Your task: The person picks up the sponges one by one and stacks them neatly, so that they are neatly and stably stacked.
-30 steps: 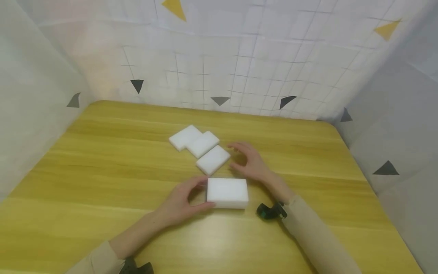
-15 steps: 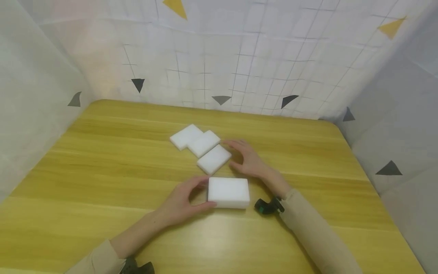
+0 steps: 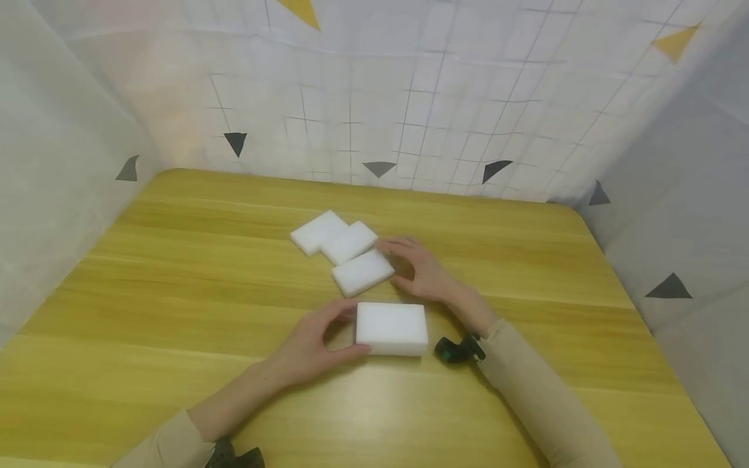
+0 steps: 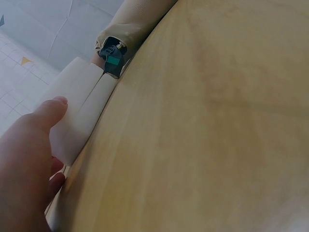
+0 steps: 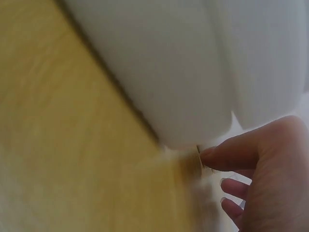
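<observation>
A stack of two white sponge blocks (image 3: 391, 322) lies on the wooden table (image 3: 175, 312). My left hand (image 3: 310, 341) holds its left end, thumb on the near side and fingers on the far side. In the left wrist view, a seam runs between the stack's layers (image 4: 79, 113). Beyond the stack lies a single flat white sponge (image 3: 363, 272). At that sponge's right end is my right hand (image 3: 427, 270), its curled fingers at the far corner and its thumb at the near one. The right wrist view shows the right thumb (image 5: 231, 152) beside the stack's end.
Two more flat white sponges lie behind the single one, the nearer (image 3: 350, 242) overlapping the farther (image 3: 316, 231). A light patterned cloth (image 3: 380, 97) stands around the table's back and sides. Dark wrist devices (image 3: 459, 351) sit at both sleeves.
My right hand has moved slightly left onto the single sponge. That sponge has turned a little clockwise and shifted left. The left hand and the stack stay in place.
</observation>
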`<state>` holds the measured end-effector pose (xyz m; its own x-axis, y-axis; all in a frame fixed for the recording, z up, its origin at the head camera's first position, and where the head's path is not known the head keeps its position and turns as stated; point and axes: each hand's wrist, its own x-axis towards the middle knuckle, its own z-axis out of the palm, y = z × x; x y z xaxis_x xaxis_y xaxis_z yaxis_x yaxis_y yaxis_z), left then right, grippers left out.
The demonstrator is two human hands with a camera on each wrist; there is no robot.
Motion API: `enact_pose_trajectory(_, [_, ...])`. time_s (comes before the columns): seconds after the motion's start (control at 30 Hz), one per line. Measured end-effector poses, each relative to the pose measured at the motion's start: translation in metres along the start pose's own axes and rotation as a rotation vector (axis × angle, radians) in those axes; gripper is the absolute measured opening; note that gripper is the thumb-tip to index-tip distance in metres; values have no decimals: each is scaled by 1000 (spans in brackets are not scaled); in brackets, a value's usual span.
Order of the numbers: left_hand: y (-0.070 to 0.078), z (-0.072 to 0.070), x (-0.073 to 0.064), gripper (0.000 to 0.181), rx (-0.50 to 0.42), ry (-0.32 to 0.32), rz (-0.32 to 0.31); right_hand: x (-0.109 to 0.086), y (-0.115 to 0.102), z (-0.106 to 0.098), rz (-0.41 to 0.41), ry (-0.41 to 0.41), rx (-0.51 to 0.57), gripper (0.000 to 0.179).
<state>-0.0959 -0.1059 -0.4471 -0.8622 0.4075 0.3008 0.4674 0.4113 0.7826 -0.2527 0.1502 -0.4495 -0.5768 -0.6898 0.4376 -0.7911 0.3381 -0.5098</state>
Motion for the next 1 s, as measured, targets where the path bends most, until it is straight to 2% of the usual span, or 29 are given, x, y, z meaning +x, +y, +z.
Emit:
enact_pose_trajectory(0.4, [0, 0, -1, 70, 10, 4, -6, 0, -2, 2, 47, -23, -36, 63])
enact_pose_trajectory(0.67, [1, 0, -2, 72, 11, 7, -12, -4, -3, 1, 67, -12, -14, 63])
enact_pose_trajectory(0.83, [0, 0, -2, 71, 22, 0, -37, -13, -2, -1, 79, 9, -3, 63])
enact_pose_trajectory(1.0, [0, 0, -2, 70, 19, 5, -25, -28, -5, -8, 113, 37, -15, 62])
